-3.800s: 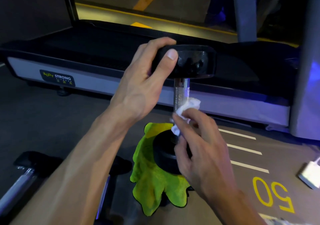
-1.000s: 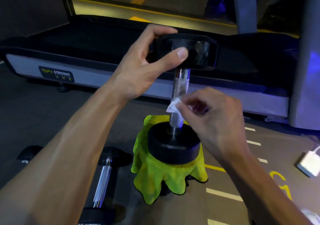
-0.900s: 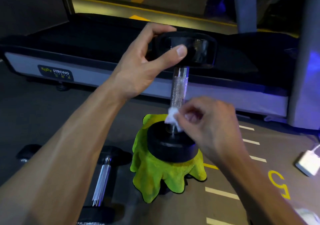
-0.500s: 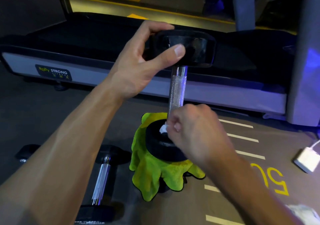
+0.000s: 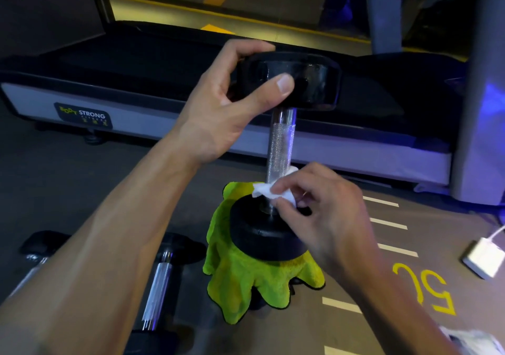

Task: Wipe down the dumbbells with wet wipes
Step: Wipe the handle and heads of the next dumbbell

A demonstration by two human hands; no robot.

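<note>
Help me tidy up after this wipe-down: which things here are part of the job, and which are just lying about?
In the job:
upright dumbbell, held by the left hand
wet wipe, pinched by the right hand
green cloth under it
dumbbells on the floor

Lying about:
treadmill
white charger

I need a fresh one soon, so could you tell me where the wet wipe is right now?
In the head view, centre, the right hand pinches the wet wipe against the upright dumbbell handle's base.
</note>
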